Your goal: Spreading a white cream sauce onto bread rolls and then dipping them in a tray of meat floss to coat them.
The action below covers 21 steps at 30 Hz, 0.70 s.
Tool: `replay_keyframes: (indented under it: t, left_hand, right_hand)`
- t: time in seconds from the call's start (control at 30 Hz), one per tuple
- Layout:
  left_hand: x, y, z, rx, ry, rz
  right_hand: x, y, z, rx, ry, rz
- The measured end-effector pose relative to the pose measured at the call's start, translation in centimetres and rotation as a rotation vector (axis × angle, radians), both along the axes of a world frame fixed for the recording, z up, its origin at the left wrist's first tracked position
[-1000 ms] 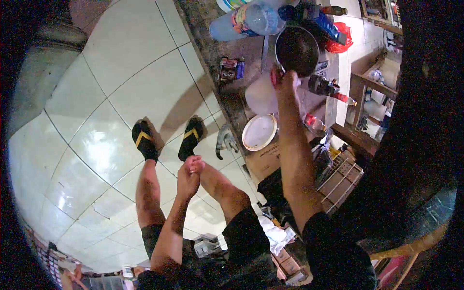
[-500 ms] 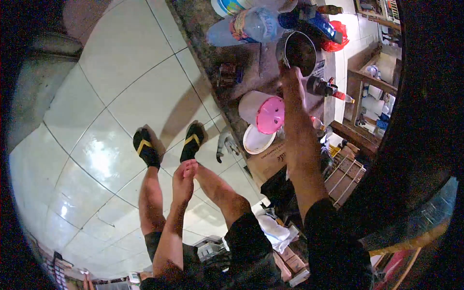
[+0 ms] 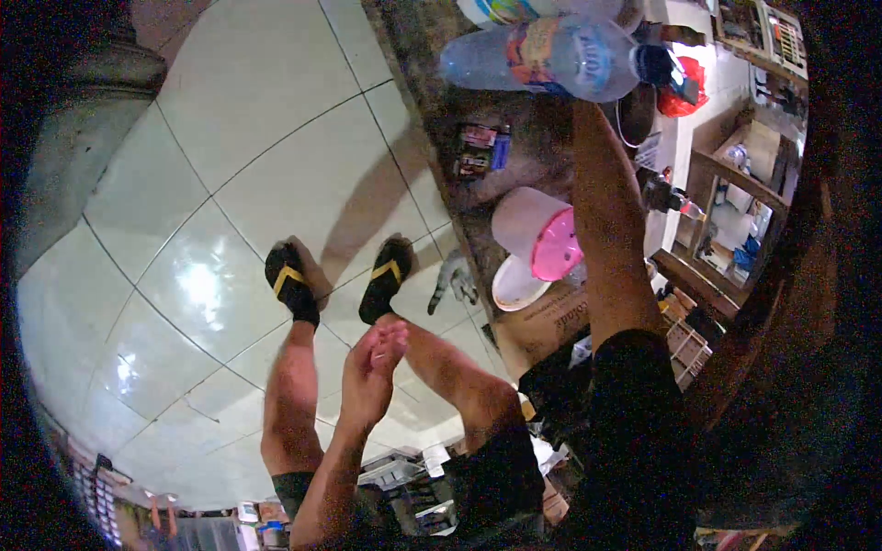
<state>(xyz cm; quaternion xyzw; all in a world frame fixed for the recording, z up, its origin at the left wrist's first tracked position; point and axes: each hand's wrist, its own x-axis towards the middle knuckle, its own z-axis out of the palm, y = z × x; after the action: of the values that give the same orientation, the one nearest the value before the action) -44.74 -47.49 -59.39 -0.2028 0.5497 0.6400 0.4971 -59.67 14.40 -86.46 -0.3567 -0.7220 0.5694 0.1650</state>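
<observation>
My right arm stretches up over the bench (image 3: 418,78) at the upper right. Its hand is hidden behind a large clear plastic bottle (image 3: 588,60) with a dark cap, so I cannot see what its fingers do. Just right of that wrist a round dark pot (image 3: 636,118) shows in part. Low in the middle, above my legs, my left hand (image 3: 375,360) is held with its fingers curled together and nothing visible in them. Near my right forearm sit a white tub with a pink lid (image 3: 556,246) and a round white lid (image 3: 520,283).
Small packets and a blue lighter (image 3: 501,147) lie on the bench. A cardboard box (image 3: 537,326) stands at its near end. A grey striped cat (image 3: 452,278) is on the tiled floor (image 3: 211,119) beside it. Shelves (image 3: 726,202) and a red plastic bag (image 3: 691,87) are at the right.
My right hand, earlier at the pot's rim, has passed out of sight behind the bottle. The bottle looks larger and further right. The whole view has shifted; my left hand is slightly higher-curled.
</observation>
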Motion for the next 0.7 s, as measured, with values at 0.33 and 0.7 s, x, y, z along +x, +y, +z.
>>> replay_keyframes:
  t: [0.33, 0.7]
  left_hand:
    - [1.5, -1.6, -1.8, -0.116, -0.097, -0.038]
    - [0.8, -6.5, 3.7, -0.189, 0.073, -0.069]
  right_hand:
    - [15.1, -27.0, 13.6, 0.485, -0.834, 0.109]
    - [26.4, -57.7, 44.4, -0.021, -0.748, 0.143]
